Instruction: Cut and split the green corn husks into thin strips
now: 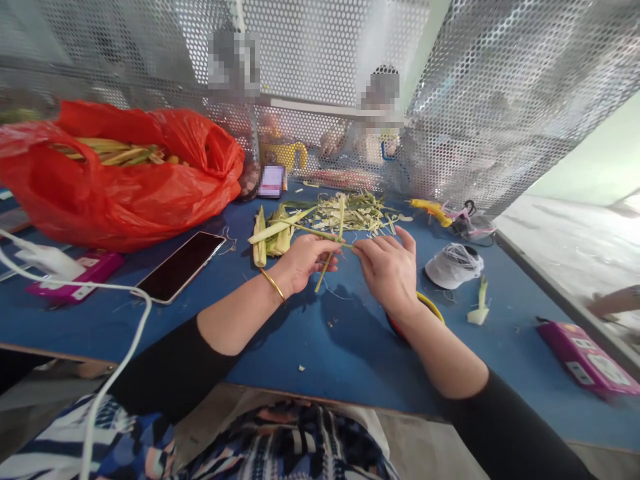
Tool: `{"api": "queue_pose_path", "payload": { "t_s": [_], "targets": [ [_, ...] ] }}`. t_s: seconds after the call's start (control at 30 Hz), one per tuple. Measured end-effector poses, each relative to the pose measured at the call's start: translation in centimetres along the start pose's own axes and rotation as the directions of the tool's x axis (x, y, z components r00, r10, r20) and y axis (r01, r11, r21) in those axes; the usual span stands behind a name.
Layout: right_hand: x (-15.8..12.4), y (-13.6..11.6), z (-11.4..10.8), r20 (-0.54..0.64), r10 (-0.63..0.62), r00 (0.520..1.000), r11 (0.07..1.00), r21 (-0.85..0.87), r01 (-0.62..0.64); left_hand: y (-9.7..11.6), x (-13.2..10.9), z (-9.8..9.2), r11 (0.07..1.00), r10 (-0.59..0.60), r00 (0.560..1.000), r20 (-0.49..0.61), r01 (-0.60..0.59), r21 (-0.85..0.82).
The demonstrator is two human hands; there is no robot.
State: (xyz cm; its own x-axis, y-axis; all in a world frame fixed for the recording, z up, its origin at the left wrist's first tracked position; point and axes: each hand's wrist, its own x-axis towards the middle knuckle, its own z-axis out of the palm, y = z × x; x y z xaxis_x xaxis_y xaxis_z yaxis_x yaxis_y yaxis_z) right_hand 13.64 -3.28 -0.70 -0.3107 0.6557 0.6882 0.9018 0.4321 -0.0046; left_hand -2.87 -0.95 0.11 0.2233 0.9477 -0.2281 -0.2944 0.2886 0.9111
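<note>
My left hand (304,261), with a gold bangle on its wrist, pinches crossed green plant strips (341,217) over the middle of the blue table (300,340). Close by on the right, my right hand (389,267) has its thumb and fingers closed on the strips' right end. One strip slants down below my left fingers. Behind my left hand lie thick pale green husk pieces (277,233). A heap of shredded plant bits (350,213) sits beyond both hands. Under my right wrist, a round object with a yellow rim (431,307) is partly hidden.
A red plastic bag (140,200) of stalks fills the back left. Nearer are a dark-screened phone (180,267), a purple box (80,280) and a white cable (143,320). White thread (454,265), a husk scrap (479,313) and another purple box (587,360) lie right. People show behind perforated metal (320,67).
</note>
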Motion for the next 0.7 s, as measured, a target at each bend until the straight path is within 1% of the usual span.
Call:
{"api": "queue_pose_path", "payload": {
  "t_s": [0.07, 0.2, 0.27, 0.33, 0.37, 0.4, 0.43, 0.47, 0.5, 0.53, 0.57, 0.6, 0.63, 0.67, 0.7],
  "targets": [
    [-0.1, -0.1, 0.3, 0.029, 0.003, 1.0, 1.0, 0.014, -0.003, -0.4, 0.2, 0.0, 0.999, 0.016, 1.0, -0.016, -0.015, 0.03],
    [-0.4, -0.8, 0.1, 0.052, -0.012, 0.999, 0.999, 0.05, 0.009, -1.1, 0.5, 0.1, 0.985, 0.091, 0.995, -0.039, -0.084, 0.15],
    [-0.4, -1.2, -0.1, 0.062, -0.045, 0.997, 0.997, 0.071, 0.041, -1.3, 0.6, 0.2, 0.978, 0.126, 0.991, -0.047, -0.116, 0.173],
    [-0.4, -1.4, -0.4, 0.078, -0.062, 0.995, 0.992, 0.115, 0.052, -1.2, 0.5, 0.2, 0.979, 0.13, 0.99, -0.052, -0.12, 0.168],
    [-0.3, -1.3, -0.5, 0.094, -0.048, 0.994, 0.987, 0.156, 0.033, -1.1, 0.5, 0.1, 0.981, 0.118, 0.992, -0.047, -0.109, 0.158],
    [-0.2, -1.1, -0.6, 0.128, -0.015, 0.992, 0.977, 0.214, -0.013, -0.9, 0.5, 0.0, 0.985, 0.097, 0.995, -0.036, -0.091, 0.146],
    [0.0, -0.8, -0.6, 0.19, 0.037, 0.981, 0.953, 0.29, -0.092, -0.7, 0.5, -0.1, 0.989, 0.068, 0.998, -0.018, -0.065, 0.133],
    [0.2, -0.3, -0.6, 0.278, 0.104, 0.955, 0.903, 0.375, -0.208, -0.5, 0.5, -0.2, 0.992, 0.036, 0.999, 0.008, -0.037, 0.121],
    [0.4, 0.3, -0.6, 0.38, 0.176, 0.908, 0.818, 0.456, -0.35, -0.2, 0.5, -0.4, 0.993, 0.004, 0.999, 0.036, -0.009, 0.114],
    [0.7, 0.9, -0.5, 0.484, 0.237, 0.843, 0.694, 0.522, -0.495, 0.0, 0.5, -0.6, 0.994, -0.019, 0.998, 0.061, 0.013, 0.11],
    [0.9, 1.5, -0.4, 0.568, 0.283, 0.773, 0.542, 0.57, -0.617, 0.2, 0.5, -0.7, 0.994, -0.032, 0.996, 0.084, 0.022, 0.109],
    [1.1, 1.9, -0.2, 0.628, 0.312, 0.713, 0.384, 0.603, -0.699, 0.2, 0.5, -0.8, 0.993, -0.037, 0.994, 0.105, 0.025, 0.113],
    [1.2, 2.3, 0.0, 0.664, 0.333, 0.669, 0.238, 0.628, -0.741, 0.3, 0.5, -0.8, 0.992, -0.038, 0.991, 0.125, 0.023, 0.122],
    [1.2, 2.4, 0.2, 0.682, 0.347, 0.644, 0.119, 0.649, -0.752, 0.2, 0.4, -0.7, 0.99, -0.042, 0.989, 0.144, 0.021, 0.139],
    [1.2, 2.3, 0.5, 0.692, 0.352, 0.63, 0.031, 0.665, -0.747, 0.1, 0.3, -0.6, 0.986, -0.046, 0.987, 0.157, 0.02, 0.163]
  ]
}}
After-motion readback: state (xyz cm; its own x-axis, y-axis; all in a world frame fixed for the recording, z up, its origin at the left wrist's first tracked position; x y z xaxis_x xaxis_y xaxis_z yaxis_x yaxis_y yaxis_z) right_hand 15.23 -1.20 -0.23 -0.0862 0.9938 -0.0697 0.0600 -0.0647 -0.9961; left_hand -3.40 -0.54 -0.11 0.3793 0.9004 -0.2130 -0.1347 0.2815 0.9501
